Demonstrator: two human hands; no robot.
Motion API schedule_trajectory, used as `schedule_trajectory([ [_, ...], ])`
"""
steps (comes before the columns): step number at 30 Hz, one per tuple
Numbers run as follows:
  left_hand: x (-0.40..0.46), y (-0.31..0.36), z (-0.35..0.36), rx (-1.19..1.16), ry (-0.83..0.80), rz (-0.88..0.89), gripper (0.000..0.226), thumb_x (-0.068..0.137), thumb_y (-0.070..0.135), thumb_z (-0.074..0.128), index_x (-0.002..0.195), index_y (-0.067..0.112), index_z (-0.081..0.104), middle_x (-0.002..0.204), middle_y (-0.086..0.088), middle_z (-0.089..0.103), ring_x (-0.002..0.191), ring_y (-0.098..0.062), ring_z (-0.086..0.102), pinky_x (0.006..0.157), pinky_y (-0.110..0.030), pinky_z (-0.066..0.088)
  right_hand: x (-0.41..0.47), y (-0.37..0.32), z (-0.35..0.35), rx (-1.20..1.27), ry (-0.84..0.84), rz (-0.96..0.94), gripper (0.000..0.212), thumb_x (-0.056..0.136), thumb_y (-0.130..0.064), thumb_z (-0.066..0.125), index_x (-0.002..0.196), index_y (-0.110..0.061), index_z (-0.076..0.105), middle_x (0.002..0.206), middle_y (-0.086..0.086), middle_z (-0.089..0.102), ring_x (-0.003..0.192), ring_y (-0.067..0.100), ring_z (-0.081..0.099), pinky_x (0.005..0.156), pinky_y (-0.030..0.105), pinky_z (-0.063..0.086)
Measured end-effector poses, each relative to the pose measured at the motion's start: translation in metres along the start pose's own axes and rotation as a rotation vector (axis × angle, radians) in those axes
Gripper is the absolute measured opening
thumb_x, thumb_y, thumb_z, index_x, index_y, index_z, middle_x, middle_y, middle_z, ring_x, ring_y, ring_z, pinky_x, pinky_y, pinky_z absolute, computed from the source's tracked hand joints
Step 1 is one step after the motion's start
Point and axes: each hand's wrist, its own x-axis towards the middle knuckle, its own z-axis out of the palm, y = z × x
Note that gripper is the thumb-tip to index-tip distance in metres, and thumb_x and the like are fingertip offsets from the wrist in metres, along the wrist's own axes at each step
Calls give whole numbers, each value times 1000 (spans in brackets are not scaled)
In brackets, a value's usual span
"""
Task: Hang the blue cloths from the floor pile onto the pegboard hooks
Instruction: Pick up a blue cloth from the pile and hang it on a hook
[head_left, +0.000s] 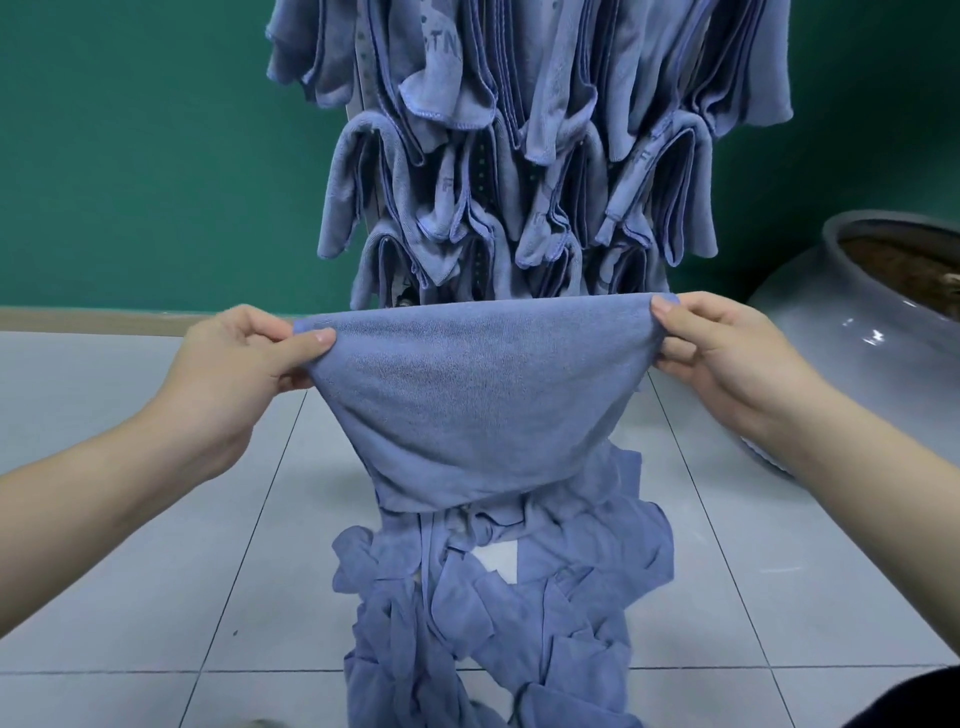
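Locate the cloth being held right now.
In the head view, the held cloth is stretched at centre between the left hand and right hand, above the floor pile.

there is one view only, from a camera worn on the person's head. it looks forward and down with a wide angle that bends the edges. both forearms reach in from the lower corners, the left hand (244, 364) and right hand (722, 353) close before the lens. the floor pile (498, 597) lies just below, the pegboard (363, 104) near ahead, the green wall (130, 156) behind.
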Motion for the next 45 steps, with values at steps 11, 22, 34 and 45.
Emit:
schedule_trajectory([
  [11, 13, -12, -11, 169, -74, -83, 8, 90, 4, 74, 86, -1, 69, 75, -8, 71, 59, -12, 68, 60, -19, 60, 5, 8, 7, -171, 46, 5, 25, 85, -2, 80, 101, -14, 65, 90, 18, 72, 80, 25, 65, 83, 41, 58],
  [22, -13, -1, 21, 74, -87, -174, 20, 93, 12, 73, 79, 6, 60, 81, -11, 70, 58, -15, 68, 58, -26, 61, -15, 20, 42, -22, -96, 221, 22, 95, -3, 68, 74, -9, 70, 82, 10, 72, 75, 20, 68, 68, 26, 60],
  [34, -81, 6, 79, 33, -243, -133, 15, 89, 13, 77, 87, -1, 72, 84, -24, 74, 65, -14, 70, 58, -24, 59, -78, 25, 105, -184, -105, -24, 10, 93, -13, 75, 83, -10, 76, 75, 18, 76, 76, 35, 74, 88, 61, 57],
  [45, -102, -4, 80, -37, -375, 22, 27, 99, -1, 58, 98, 16, 80, 95, 0, 80, 94, -13, 76, 81, -23, 61, -90, 26, 101, -135, -155, -66, 19, 95, -2, 68, 93, -15, 81, 87, -2, 81, 85, 10, 78, 80, 23, 60],
])
